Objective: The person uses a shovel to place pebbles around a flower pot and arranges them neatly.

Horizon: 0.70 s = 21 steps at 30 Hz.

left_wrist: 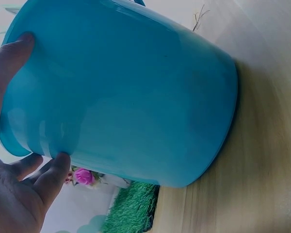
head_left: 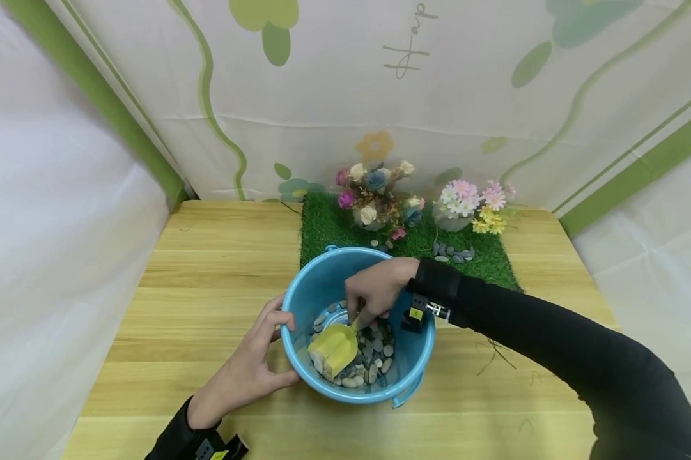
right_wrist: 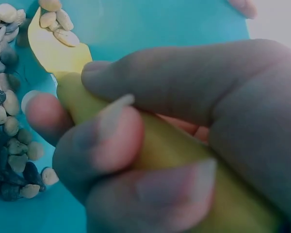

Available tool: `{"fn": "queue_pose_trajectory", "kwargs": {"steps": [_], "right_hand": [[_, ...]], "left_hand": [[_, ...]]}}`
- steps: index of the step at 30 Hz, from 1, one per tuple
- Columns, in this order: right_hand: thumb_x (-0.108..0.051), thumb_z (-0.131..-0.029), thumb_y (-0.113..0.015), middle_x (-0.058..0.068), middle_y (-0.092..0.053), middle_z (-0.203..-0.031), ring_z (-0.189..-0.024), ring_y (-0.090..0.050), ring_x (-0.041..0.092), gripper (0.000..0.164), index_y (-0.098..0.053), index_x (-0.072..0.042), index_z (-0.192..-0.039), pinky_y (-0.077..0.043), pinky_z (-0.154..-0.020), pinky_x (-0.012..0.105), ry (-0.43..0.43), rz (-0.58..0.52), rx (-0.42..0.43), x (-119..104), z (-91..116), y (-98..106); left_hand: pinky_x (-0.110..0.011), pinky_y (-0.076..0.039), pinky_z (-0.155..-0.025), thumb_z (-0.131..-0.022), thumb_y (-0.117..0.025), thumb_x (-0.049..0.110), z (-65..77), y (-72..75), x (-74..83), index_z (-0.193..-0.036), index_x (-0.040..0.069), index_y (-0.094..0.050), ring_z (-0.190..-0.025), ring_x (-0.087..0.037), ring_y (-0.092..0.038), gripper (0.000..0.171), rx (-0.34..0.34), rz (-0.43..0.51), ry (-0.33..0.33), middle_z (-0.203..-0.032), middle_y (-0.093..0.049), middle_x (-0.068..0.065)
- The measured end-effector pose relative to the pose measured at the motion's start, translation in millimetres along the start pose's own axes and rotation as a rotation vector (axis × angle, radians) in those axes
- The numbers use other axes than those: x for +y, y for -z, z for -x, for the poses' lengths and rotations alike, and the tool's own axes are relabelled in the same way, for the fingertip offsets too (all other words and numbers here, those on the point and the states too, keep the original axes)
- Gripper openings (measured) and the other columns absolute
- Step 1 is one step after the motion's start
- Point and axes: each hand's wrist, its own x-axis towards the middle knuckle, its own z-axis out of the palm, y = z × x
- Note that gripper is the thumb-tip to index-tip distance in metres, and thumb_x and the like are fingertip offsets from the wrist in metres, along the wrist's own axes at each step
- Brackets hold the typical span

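Note:
A blue bucket stands on the wooden table, with pebbles across its bottom. Inside it my right hand grips the handle of a yellow toy shovel. In the right wrist view, fingers and thumb wrap the handle, and several pale pebbles lie on the shovel's blade. My left hand holds the bucket's left rim, fingers curled over the edge and thumb against the outer wall. The left wrist view shows that thumb and the fingers spread on the bucket's side.
Behind the bucket lies a green turf mat. On it stand a mixed-colour flower arrangement, a pink, white and yellow one, and a small group of stones. A patterned curtain hangs behind the table.

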Motion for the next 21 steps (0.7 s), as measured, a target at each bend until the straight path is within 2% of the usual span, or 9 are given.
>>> {"fn": "queue_pose_trajectory", "kwargs": {"steps": [7, 12, 17, 21], "right_hand": [[-0.01, -0.105, -0.056, -0.001, -0.063, -0.071, -0.053, -0.045, 0.011, 0.022, -0.078, -0.011, -0.103, -0.04, -0.056, 0.023, 0.073, -0.071, -0.013, 1, 11, 6], [-0.007, -0.104, -0.057, 0.0, -0.068, -0.079, -0.053, -0.048, 0.01, 0.022, -0.076, -0.008, -0.115, -0.042, -0.054, 0.023, 0.104, -0.104, 0.001, 0, 20, 7], [-0.005, -0.104, -0.057, 0.006, -0.072, -0.086, -0.054, -0.051, 0.009, 0.024, -0.072, -0.002, -0.123, -0.046, -0.054, 0.023, 0.111, -0.128, 0.004, -3, 27, 8], [-0.006, -0.104, -0.056, 0.006, -0.074, -0.089, -0.055, -0.052, 0.01, 0.027, -0.069, -0.002, -0.127, -0.047, -0.055, 0.024, 0.113, -0.142, 0.002, -6, 33, 11]], "left_hand": [[-0.052, -0.056, -0.091, -0.075, -0.09, 0.004, 1.3, 0.1, 0.2, -0.118, 0.014, -0.039, -0.136, -0.043, -0.04, 0.067, 0.005, 0.007, 0.014, -0.158, -0.028, -0.013], [-0.051, -0.056, -0.092, -0.076, -0.09, 0.005, 1.3, 0.0, 1.0, -0.118, 0.015, -0.039, -0.137, -0.042, -0.039, 0.067, 0.01, 0.014, 0.023, -0.158, -0.027, -0.012], [-0.05, -0.055, -0.092, -0.076, -0.09, 0.008, 0.8, -0.2, 1.0, -0.119, 0.016, -0.039, -0.137, -0.042, -0.039, 0.067, 0.004, 0.016, 0.021, -0.159, -0.027, -0.011], [-0.05, -0.055, -0.093, -0.079, -0.09, 0.012, 1.1, 0.2, 0.6, -0.12, 0.016, -0.039, -0.137, -0.042, -0.039, 0.065, -0.002, 0.019, 0.028, -0.158, -0.027, -0.011]]}}
